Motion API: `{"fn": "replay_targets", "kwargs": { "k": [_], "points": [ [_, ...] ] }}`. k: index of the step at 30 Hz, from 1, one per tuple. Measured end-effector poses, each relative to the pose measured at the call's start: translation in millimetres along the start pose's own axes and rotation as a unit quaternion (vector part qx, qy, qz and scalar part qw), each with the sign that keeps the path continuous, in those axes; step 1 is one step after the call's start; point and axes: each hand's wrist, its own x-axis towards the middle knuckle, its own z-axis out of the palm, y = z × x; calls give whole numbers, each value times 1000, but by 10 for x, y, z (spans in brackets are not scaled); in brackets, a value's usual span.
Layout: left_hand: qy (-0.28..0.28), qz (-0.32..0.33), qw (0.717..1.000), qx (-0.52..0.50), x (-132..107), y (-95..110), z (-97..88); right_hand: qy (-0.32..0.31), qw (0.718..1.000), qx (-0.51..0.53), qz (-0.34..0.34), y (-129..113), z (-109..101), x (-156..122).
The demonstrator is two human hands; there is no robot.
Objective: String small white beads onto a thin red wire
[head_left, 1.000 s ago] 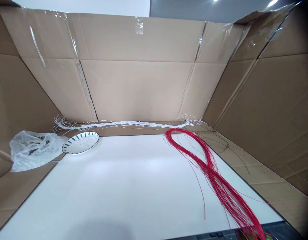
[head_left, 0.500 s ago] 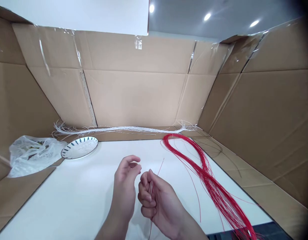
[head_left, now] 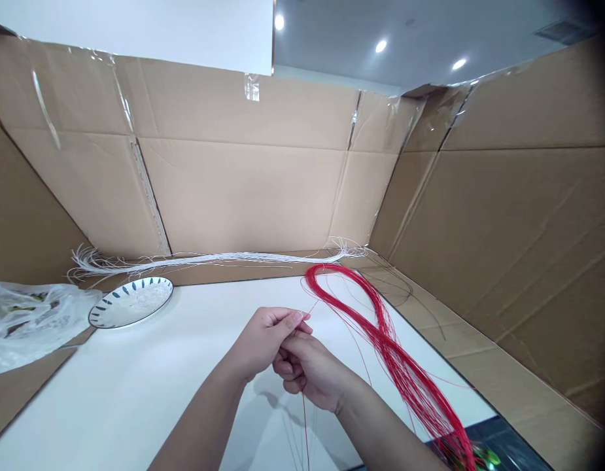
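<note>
A thin red cord (head_left: 305,425) runs down toward me from the closed fingers of my right hand (head_left: 314,369). My left hand (head_left: 270,337) reaches over from the left and pinches the cord's upper part between thumb and forefinger, touching the right hand. A short end of the cord sticks out past the left fingertips. To the right lies a looped bundle of red cords (head_left: 397,356), its strands fanning out toward the near edge. What else lies inside my right fist is hidden.
A bundle of white cords (head_left: 218,258) lies along the back cardboard wall (head_left: 248,190). At the left are an oval plate (head_left: 135,304) with pale bits in it and a clear plastic bag (head_left: 34,320). A dark tray (head_left: 508,445) with green items sits at near right.
My left hand has come across to the right and closed on the cord above my right hand. The view has shifted right, and more of the dark tray shows.
</note>
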Motion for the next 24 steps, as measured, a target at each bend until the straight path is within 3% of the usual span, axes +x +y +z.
{"fn": "replay_targets", "kwargs": {
  "k": [6, 10, 13, 17, 20, 22, 24],
  "points": [
    [-36, 10, 999, 21, 141, 183, 39, 2, 999, 18, -52, -142, 21, -11],
    [-28, 31, 998, -41, 299, 266, 42, 2, 996, 26, -91, -167, 14, -26],
    [23, 102, 984, -146, 381, 452, -205, -18, 990, -49, -132, -153, -38, -118],
    [72, 182, 950, -242, 395, 680, -613, 14, 974, -186, -131, -142, -176, -196],
    [65, 154, 959, -227, 452, 428, -646, 56, 974, -153, -157, -105, -239, -10],
    [54, 94, 975, -192, 504, 38, -598, 114, 974, -85, -174, -18, -219, 231],
    [68, 42, 982, -171, 518, -390, -618, 130, 977, -67, -155, 130, -152, 508]
  ]
}}
